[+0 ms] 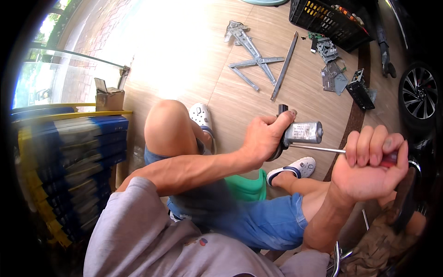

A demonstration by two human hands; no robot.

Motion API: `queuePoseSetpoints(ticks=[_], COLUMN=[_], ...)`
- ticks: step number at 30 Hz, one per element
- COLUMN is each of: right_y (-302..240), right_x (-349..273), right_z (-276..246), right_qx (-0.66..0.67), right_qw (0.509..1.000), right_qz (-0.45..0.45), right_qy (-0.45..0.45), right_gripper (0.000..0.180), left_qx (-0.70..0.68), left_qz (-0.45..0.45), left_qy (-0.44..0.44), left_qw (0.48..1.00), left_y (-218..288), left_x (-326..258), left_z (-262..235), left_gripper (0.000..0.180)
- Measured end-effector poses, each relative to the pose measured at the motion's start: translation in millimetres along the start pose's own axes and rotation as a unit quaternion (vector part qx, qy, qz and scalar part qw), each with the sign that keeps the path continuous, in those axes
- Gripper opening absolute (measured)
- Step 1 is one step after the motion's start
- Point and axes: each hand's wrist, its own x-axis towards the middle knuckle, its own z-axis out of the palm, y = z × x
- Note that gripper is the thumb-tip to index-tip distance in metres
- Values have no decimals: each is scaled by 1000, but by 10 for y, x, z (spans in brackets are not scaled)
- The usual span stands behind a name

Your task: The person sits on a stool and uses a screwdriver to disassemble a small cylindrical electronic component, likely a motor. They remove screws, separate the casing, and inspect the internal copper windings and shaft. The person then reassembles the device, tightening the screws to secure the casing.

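My left hand [264,138] is closed round the black housing of a small electric motor with a silver can [303,132], held above the floor. In my right hand [369,168] is a screwdriver [318,148], its red handle mostly hidden by my curled fingers. The thin steel shaft points left, and its tip meets the underside of the motor near the black housing. Exactly where the tip sits I cannot make out. On the tiled floor beyond lie a scissor-type metal window regulator [258,60] and a long metal rail [284,65].
Circuit boards and metal plates [330,60] lie at the far right beside a black electronic box [361,89]. A black crate [330,18] stands behind them, and a car wheel [417,90] is at the right. Stacked blue-and-yellow packages [78,161] fill the left. A green plastic stool [249,185] is below me.
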Motion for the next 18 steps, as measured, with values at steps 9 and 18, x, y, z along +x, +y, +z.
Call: queuePoseSetpoints(ticks=[9, 18], right_y=[-21, -254], right_x=[123, -126], right_z=[-211, -89], right_qx=[123, -82], right_qw=[932, 992], right_qz=[122, 80], right_qy=[-319, -45], right_gripper=[36, 23], left_qx=[84, 50], left_qz=[-47, -21], left_qy=[-68, -94], left_qw=[993, 994], left_y=[-169, -118], left_x=[-59, -51], left_z=[20, -108], left_gripper=[62, 49])
